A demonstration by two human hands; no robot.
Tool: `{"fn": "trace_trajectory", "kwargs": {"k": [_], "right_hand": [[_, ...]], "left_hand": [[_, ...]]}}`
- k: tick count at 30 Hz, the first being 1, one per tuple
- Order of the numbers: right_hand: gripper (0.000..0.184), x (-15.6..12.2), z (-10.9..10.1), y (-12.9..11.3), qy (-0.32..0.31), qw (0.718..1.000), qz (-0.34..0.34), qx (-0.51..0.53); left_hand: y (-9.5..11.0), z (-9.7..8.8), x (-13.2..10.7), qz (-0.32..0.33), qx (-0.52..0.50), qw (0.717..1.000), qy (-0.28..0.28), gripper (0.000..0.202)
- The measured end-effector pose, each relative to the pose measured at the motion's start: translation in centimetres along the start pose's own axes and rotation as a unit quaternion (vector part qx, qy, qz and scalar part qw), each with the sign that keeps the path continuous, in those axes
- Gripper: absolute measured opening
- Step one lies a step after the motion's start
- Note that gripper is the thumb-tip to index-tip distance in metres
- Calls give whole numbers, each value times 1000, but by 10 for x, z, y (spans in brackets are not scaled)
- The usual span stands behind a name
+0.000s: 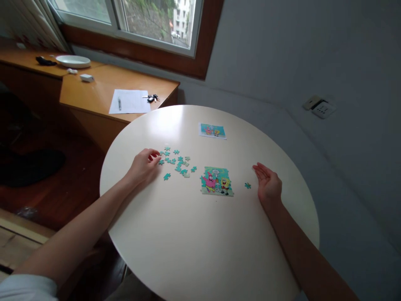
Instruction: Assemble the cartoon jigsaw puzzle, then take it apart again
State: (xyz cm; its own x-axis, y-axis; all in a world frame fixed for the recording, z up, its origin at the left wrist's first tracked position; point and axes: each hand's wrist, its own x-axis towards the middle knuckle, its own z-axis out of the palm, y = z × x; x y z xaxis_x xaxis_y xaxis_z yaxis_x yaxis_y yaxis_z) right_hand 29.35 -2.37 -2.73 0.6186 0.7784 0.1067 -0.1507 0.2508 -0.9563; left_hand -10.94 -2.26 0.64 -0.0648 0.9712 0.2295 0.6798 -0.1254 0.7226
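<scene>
At the left edge of a spread of loose teal jigsaw pieces [178, 167], my left hand [146, 162] rests with curled fingers, a gap showing between thumb and fingertips. Its tips reach the nearest pieces; I see none gripped. My right hand [268, 184] is turned sideways with the fingers stretched out, holding nothing. Just left of it lies a single jigsaw piece [247, 185], apart from the hand. Between the hands is a joined section of jigsaw puzzle [216, 181] with pink, pale and yellow cartoon figures. Its side and top edges are uneven.
A printed reference picture [212, 131] lies farther back on the round white table [200, 242]. Beyond the table's back left edge, a wooden desk [103, 81] carries paper [130, 102], keys [152, 98] and a white plate [73, 61]. A wall [282, 62] stands behind.
</scene>
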Motion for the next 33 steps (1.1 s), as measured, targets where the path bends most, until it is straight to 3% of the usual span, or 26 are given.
{"fn": "trace_trajectory", "kwargs": {"k": [5, 11, 20, 33], "right_hand": [[25, -7, 3, -4, 8, 999, -18, -25], [25, -12, 1, -6, -13, 998, -20, -54], [25, -13, 3, -11, 10, 999, -4, -42], [23, -15, 4, -16, -4, 998, -2, -57]], "left_hand": [[8, 0, 8, -4, 82, 995, -60, 30], [14, 6, 10, 29, 169, 979, -110, 22], [5, 11, 14, 66, 181, 973, -124, 15], [16, 10, 14, 67, 172, 967, -176, 13]]}}
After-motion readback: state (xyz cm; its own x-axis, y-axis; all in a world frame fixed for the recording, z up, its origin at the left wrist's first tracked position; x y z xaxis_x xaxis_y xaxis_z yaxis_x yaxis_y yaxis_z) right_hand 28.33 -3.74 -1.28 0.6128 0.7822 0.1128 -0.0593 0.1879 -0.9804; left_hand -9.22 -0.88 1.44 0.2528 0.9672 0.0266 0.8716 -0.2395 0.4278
